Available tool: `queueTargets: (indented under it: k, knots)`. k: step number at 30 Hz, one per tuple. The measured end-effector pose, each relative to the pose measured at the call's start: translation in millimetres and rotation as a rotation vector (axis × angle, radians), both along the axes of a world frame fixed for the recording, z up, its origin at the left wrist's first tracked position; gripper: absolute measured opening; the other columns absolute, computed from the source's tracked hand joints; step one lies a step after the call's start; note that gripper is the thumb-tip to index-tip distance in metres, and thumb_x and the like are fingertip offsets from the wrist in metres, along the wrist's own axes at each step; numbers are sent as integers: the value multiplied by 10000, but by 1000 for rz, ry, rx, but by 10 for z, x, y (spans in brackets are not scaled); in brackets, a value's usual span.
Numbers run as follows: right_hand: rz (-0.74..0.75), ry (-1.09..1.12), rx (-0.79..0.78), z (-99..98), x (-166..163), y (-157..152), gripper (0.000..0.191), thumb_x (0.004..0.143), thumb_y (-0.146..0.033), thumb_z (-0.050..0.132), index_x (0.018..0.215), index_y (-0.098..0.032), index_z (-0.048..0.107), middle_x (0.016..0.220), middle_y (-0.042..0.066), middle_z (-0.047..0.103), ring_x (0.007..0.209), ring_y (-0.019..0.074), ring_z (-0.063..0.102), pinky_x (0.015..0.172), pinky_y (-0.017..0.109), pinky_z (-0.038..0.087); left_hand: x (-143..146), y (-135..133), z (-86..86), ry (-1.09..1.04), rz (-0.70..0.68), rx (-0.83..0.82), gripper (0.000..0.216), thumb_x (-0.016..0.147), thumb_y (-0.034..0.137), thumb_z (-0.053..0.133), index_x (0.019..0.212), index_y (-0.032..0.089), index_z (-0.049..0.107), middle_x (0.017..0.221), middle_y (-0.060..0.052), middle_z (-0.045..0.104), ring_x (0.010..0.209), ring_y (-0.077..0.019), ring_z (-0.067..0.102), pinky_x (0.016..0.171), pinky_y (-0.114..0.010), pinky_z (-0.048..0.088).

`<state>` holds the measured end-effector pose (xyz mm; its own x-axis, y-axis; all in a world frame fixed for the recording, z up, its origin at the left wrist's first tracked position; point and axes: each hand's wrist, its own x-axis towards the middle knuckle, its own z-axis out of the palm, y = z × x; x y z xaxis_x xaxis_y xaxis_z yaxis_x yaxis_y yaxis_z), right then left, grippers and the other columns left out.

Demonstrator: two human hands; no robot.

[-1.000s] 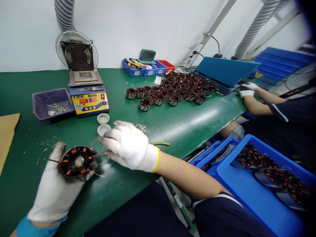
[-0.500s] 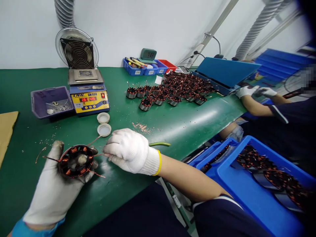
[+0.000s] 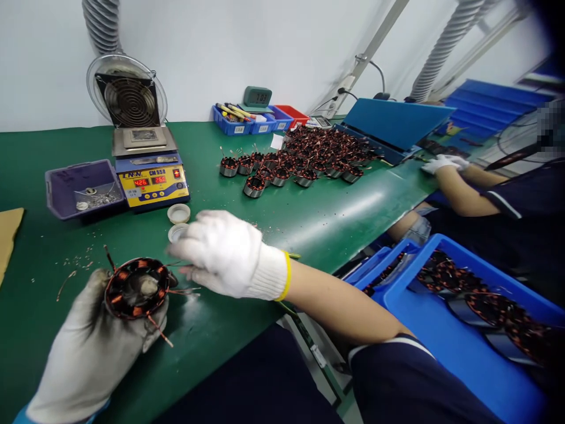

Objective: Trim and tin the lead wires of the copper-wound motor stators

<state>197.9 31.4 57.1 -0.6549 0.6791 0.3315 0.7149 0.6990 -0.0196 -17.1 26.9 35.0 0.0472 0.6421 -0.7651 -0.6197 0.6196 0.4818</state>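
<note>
In the upper left of the frame, the yellow-fronted heater unit shows two red readouts, 426 and 260, under a label that seems to read CM 550. The green clock at upper centre shows digits, perhaps 103.

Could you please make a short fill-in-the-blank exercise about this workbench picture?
1. The left hand holds a wound ___ stator.
2. The bench mat is ___ in colour.
3. The crate beside the right hand's arm is ___.
4. Both hands wear ___ gloves.

Missing words: copper; green; blue; white
</note>
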Motion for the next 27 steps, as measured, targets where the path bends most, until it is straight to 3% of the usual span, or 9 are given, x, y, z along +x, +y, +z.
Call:
queueTargets:
  k: [3,5,7,9,12,15,17,22,27]
  knots:
    - [-29,-151,35,26,43,85,230,944,-194,472,1029,-173,685,946,70,682,809,232,585,791,408,445,55,-9,36,54,-25,23,380,983,422,401,838,315,735,948,-2,803,725,-265,766,498,-413,649]
    - [-128,-110,71,54,144,101,230,949,-190,464,1002,-156,684,896,72,680,767,221,584,799,403,446,27,-8,-2,58,-48,59,358,981,388,415,844,291,731,931,-15,801,740,-266,765,517,-426,656]
    - [-156,30,58,65,233,57,236,975,-221,457,1021,-146,677,868,64,678,768,200,601,786,359,459,-34,-3,-68,35,-61,85,332,975,372,432,857,284,729,937,-17,800,788,-270,769,568,-452,666]
    - [-74,158,32,30,241,-51,267,994,-326,494,1082,-138,662,918,69,690,823,187,626,778,322,478,-91,2,-130,10,-48,121,319,978,364,435,885,294,733,971,-14,798,833,-264,769,627,-467,668]
    - [2,127,123,-129,75,-260,369,960,-439,571,1134,-124,650,944,86,705,806,209,620,792,366,496,-113,7,-155,-29,-29,147,350,996,369,402,980,290,742,998,-27,794,864,-247,768,680,-428,666]
    - [-89,46,279,-320,-133,-406,217,980,-239,484,1015,-152,680,798,49,688,664,200,560,746,385,487,-58,10,-99,-59,-14,69,430,1020,393,340,1051,243,742,1002,-60,794,861,-250,770,684,-381,666]
    - [-119,50,311,-400,-200,-440,255,960,-143,430,922,-163,682,730,35,663,618,193,537,711,372,479,-10,6,-50,-50,-12,50,433,1027,395,340,1037,235,742,1012,-58,795,842,-246,771,669,-362,667]
    - [-110,135,175,-431,-179,-415,219,969,-236,470,945,-175,679,716,24,653,616,191,546,641,347,444,44,-16,10,7,-7,110,411,1038,366,356,918,260,735,985,-5,800,821,-224,773,652,-377,674]
    - [-229,363,-126,-419,-190,-420,199,992,-355,532,1030,-241,691,822,-10,706,724,143,638,624,263,425,60,-2,53,-39,12,43,384,1035,385,380,926,285,734,1002,12,798,829,-207,765,664,-345,670]
